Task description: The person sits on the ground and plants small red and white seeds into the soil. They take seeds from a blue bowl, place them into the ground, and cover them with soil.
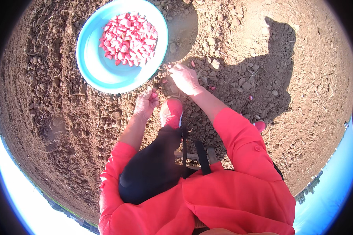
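My left hand (146, 102) is curled palm up just below the basin, with a pink garlic clove (154, 95) against its fingers. To its upper right, my right hand (184, 78) reaches low over the soil. Its fingertips pinch a small pink clove (169, 66), partly hidden by them. A light blue plastic basin (104, 77) rests on the ground ahead, holding a heap of pink cloves (128, 39). Between the hands, one loose clove (164, 80) lies on the dirt.
Cloddy brown soil (61, 117) surrounds me. More cloves lie to the right, including one clove (212, 88) and another clove (250, 97) in my shadow. My red shoe (171, 111) stands beneath the hands; the other shoe (259, 126) shows past my right sleeve.
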Demonstrator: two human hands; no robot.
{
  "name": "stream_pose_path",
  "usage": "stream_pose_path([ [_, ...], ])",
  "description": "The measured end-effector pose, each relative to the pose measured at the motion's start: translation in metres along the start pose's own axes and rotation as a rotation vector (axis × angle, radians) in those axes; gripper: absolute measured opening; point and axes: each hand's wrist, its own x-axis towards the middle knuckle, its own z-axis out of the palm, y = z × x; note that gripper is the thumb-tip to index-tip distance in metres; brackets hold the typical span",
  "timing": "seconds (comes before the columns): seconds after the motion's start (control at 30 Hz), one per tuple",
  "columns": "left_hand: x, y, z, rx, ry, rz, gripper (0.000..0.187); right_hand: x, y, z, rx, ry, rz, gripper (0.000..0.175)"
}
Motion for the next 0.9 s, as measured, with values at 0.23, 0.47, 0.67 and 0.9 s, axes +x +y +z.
stream_pose_path([
  [0.23,-0.001,-0.006,0.017,0.049,-0.062,-0.028,0.026,0.006,0.05,-0.035,-0.218,-0.01,0.234,0.024],
  [0.47,-0.009,-0.005,0.029,0.061,-0.093,-0.059,0.021,-0.003,0.084,-0.041,0.201,0.219,0.355,0.012],
  [0.67,-0.006,0.0,0.056,0.183,-0.18,-0.08,0.021,-0.064,0.16,-0.091,0.648,0.107,0.858,0.016],
  [0.9,-0.013,-0.002,0.091,0.182,-0.251,-0.083,0.025,-0.059,0.179,-0.046,0.167,0.123,0.525,0.017],
])
